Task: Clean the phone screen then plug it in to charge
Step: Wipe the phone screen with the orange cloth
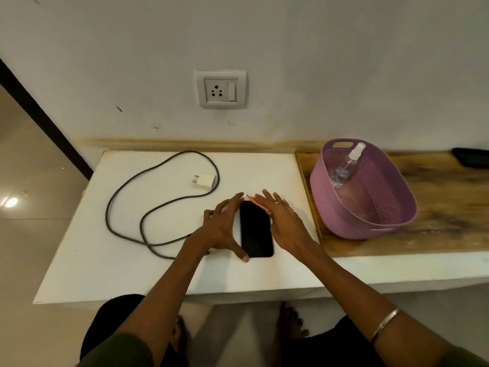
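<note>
A black phone (256,230) lies screen up on the white table (132,260). My left hand (223,225) rests on its left edge, thumb at the near corner, steadying it. My right hand (281,219) lies flat over the phone's upper right side, pressing a small pink cloth (258,203) whose edge shows under the fingers. A white charger plug (205,180) with a grey cable (124,202) lies on the table to the left. The wall socket (221,89) is above.
A purple basket (370,205) holding a clear spray bottle (346,165) stands on a wooden board (449,213) to the right. A dark object (472,157) lies at the far right by the wall. My feet are below the table edge.
</note>
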